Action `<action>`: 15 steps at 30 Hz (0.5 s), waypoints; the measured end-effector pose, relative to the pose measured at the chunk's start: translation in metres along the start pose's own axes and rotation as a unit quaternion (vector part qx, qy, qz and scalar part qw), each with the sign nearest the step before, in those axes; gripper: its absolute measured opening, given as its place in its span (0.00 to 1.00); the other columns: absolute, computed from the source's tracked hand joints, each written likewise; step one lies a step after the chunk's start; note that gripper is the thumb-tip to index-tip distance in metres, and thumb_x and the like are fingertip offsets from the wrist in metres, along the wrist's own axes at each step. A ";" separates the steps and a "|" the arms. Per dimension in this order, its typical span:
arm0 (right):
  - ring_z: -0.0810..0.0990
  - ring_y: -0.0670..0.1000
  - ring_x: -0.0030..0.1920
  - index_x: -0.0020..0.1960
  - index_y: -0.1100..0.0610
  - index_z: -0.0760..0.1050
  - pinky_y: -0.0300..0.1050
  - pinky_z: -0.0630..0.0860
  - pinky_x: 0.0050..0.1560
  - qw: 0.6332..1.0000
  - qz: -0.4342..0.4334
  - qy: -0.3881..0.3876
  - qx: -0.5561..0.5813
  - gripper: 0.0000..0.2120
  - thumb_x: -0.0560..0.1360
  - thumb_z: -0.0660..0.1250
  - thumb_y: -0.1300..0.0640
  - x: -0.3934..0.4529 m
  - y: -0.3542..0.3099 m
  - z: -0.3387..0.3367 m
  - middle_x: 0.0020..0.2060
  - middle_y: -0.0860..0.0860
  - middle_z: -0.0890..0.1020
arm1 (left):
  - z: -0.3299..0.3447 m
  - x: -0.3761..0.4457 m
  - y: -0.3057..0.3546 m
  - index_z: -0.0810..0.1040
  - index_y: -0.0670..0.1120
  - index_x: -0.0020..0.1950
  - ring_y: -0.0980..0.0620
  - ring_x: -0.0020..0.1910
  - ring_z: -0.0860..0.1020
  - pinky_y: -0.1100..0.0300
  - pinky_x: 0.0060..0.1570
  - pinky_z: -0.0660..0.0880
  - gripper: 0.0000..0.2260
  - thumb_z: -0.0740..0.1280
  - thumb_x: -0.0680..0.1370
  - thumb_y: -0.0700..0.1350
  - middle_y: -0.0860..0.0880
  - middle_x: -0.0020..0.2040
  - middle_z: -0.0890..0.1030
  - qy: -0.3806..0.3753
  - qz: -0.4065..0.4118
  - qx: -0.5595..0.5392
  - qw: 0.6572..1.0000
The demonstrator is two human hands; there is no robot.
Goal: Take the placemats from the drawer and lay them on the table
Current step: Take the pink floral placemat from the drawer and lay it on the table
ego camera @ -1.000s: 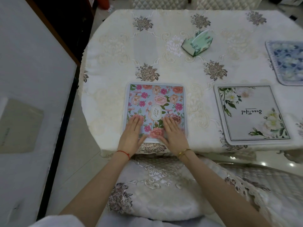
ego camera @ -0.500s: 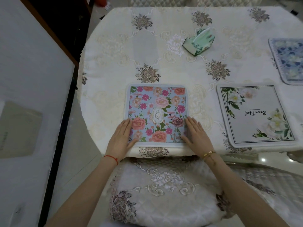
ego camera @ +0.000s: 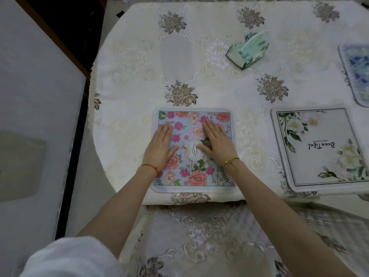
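Observation:
A blue placemat with pink and red flowers (ego camera: 197,176) lies flat at the near edge of the table (ego camera: 139,76). My left hand (ego camera: 160,145) presses flat on its left half, fingers straight. My right hand (ego camera: 216,141) lies flat on its middle and right part, fingers straight and pointing away from me. A white placemat with green leaves and script lettering (ego camera: 321,148) lies to the right on the same edge. A blue patterned placemat (ego camera: 357,72) shows partly at the far right.
A green tissue pack (ego camera: 249,49) sits toward the table's middle. The cream embroidered tablecloth hangs over the near edge. A covered chair seat (ego camera: 199,236) is right below my arms. A white panel with a dark edge (ego camera: 40,96) stands on the left.
Both hands have moved from the mat's lower side edges up onto its surface, further from me and closer together. The mat itself lies where it was.

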State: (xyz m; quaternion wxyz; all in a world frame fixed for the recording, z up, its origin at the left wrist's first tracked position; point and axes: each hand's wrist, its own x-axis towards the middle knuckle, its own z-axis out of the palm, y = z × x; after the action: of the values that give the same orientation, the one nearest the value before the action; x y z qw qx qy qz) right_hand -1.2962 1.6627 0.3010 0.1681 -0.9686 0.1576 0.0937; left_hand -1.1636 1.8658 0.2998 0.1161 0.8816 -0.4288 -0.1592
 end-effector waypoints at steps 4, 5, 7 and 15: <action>0.45 0.47 0.76 0.78 0.55 0.45 0.46 0.43 0.76 1.000 0.024 0.015 -0.011 0.39 0.76 0.50 0.34 -0.018 0.033 -0.006 0.76 0.49 0.47 | 0.000 -0.010 -0.009 0.49 0.43 0.78 0.51 0.77 0.49 0.56 0.76 0.50 0.33 0.56 0.80 0.58 0.46 0.79 0.51 0.024 -0.001 0.001 1.000; 0.46 0.47 0.76 0.78 0.55 0.45 0.47 0.43 0.76 0.999 0.031 0.020 -0.014 0.39 0.76 0.50 0.34 -0.022 0.039 -0.007 0.76 0.49 0.48 | -0.001 -0.012 -0.009 0.50 0.43 0.78 0.51 0.77 0.50 0.56 0.76 0.49 0.33 0.56 0.80 0.59 0.46 0.78 0.52 0.029 -0.003 0.000 1.000; 0.48 0.48 0.76 0.77 0.56 0.48 0.49 0.45 0.76 0.999 0.039 0.030 -0.012 0.37 0.77 0.50 0.35 -0.026 0.045 -0.009 0.76 0.50 0.51 | -0.003 -0.016 -0.011 0.52 0.43 0.78 0.50 0.77 0.52 0.58 0.75 0.48 0.33 0.57 0.79 0.59 0.46 0.78 0.54 0.036 -0.016 -0.017 0.999; 0.48 0.53 0.77 0.77 0.57 0.51 0.51 0.46 0.76 0.998 -0.002 0.057 0.016 0.29 0.81 0.48 0.45 0.041 -0.001 -0.022 0.77 0.53 0.53 | -0.014 0.039 -0.005 0.52 0.42 0.78 0.47 0.77 0.51 0.56 0.76 0.46 0.29 0.59 0.81 0.51 0.44 0.78 0.55 0.022 0.034 -0.007 0.999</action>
State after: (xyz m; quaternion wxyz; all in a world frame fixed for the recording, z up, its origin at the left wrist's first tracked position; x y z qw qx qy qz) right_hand -1.2548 1.6449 0.3120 0.1743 -0.9698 0.1669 0.0356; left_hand -1.1327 1.8389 0.3039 0.1366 0.8692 -0.4544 -0.1389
